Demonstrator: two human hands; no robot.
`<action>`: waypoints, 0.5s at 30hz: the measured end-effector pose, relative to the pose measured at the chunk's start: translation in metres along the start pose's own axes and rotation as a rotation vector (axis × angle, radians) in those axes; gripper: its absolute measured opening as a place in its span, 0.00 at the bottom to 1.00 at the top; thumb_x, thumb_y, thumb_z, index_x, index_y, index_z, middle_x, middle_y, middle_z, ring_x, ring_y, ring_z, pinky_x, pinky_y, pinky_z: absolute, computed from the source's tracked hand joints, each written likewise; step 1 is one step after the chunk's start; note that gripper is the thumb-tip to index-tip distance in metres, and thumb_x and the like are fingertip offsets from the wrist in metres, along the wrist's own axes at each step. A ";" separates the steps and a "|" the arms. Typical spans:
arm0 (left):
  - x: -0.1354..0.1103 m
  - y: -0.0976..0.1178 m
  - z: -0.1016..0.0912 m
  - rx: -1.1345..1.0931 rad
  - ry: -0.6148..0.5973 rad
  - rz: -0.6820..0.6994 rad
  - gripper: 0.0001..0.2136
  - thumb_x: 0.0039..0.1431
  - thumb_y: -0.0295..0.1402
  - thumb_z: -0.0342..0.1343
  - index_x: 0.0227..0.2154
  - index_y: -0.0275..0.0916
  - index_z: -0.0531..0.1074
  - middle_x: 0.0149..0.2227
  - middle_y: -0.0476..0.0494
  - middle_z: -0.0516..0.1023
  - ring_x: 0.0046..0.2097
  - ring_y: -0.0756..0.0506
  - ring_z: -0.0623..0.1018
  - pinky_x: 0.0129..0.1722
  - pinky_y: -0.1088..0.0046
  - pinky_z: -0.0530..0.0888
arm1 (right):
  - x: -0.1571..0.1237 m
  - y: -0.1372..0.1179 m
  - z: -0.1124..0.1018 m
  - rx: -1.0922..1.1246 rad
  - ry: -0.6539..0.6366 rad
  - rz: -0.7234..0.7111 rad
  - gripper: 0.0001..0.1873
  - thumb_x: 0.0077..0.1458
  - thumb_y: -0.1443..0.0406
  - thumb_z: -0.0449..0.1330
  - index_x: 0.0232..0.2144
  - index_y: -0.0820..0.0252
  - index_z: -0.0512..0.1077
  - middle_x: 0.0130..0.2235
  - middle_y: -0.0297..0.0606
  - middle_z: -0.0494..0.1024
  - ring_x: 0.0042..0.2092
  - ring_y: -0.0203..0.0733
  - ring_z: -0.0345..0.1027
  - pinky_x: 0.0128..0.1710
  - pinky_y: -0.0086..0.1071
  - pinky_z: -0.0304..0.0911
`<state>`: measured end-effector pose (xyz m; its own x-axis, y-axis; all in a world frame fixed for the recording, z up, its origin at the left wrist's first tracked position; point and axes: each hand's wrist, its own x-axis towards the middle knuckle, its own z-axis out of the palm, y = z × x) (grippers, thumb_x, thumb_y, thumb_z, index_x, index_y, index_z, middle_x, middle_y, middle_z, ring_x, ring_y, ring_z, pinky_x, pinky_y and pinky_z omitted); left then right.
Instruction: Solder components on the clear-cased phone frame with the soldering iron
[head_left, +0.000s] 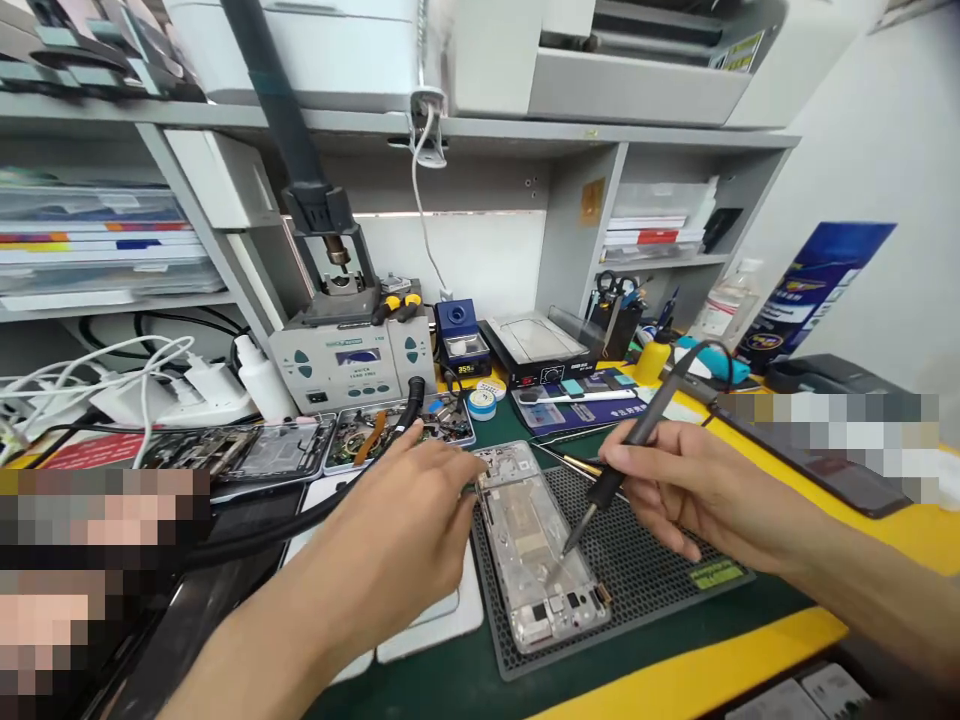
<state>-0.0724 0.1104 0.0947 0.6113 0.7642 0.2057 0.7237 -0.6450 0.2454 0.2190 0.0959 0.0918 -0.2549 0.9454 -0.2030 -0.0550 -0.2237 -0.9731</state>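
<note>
Beside left fingers (463,468), phone frame (532,540) on mat (649,550), edge perhaps touched.

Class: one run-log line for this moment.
left hand: at phone frame edge | right hand: holds soldering iron | iron tip: over phone frame

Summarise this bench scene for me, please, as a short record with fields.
Left hand: fingers at the far-left corner of the silver rectangular phone frame; grip unclear
Right hand: holds the slim black soldering iron
Iron tip: angled down over the frame; contact unclear
Under frame: dark grey perforated flat mat
Behind: boxy light-grey station with buttons; small dark-blue box-shaped unit
</note>
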 end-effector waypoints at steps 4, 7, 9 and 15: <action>0.004 0.002 -0.006 0.010 0.066 0.052 0.13 0.74 0.30 0.45 0.33 0.41 0.71 0.34 0.44 0.75 0.39 0.40 0.73 0.46 0.53 0.75 | 0.002 0.008 0.003 -0.083 -0.105 -0.076 0.15 0.58 0.57 0.75 0.33 0.58 0.76 0.18 0.30 0.78 0.17 0.37 0.72 0.15 0.22 0.67; 0.003 0.003 0.001 -0.027 0.093 0.114 0.13 0.75 0.29 0.45 0.34 0.40 0.70 0.34 0.45 0.73 0.38 0.41 0.71 0.43 0.56 0.71 | 0.005 0.014 -0.001 -0.078 -0.141 -0.030 0.12 0.59 0.58 0.73 0.35 0.61 0.80 0.20 0.35 0.81 0.16 0.37 0.73 0.15 0.23 0.68; 0.001 0.003 0.009 -0.056 0.113 0.150 0.12 0.76 0.28 0.45 0.36 0.39 0.71 0.36 0.44 0.73 0.39 0.42 0.70 0.41 0.57 0.69 | 0.009 0.016 -0.004 -0.048 -0.165 0.018 0.12 0.58 0.58 0.73 0.32 0.61 0.80 0.21 0.37 0.82 0.16 0.39 0.74 0.15 0.24 0.69; -0.007 -0.001 0.026 -0.019 0.168 0.260 0.11 0.74 0.25 0.49 0.38 0.38 0.77 0.36 0.44 0.76 0.41 0.42 0.72 0.48 0.55 0.70 | 0.014 0.026 -0.004 0.019 -0.159 0.079 0.10 0.59 0.60 0.71 0.31 0.57 0.76 0.16 0.30 0.76 0.14 0.34 0.68 0.13 0.19 0.62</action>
<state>-0.0691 0.1056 0.0682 0.7126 0.5643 0.4170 0.5431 -0.8198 0.1814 0.2183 0.1040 0.0635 -0.4083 0.8758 -0.2574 -0.0467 -0.3016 -0.9523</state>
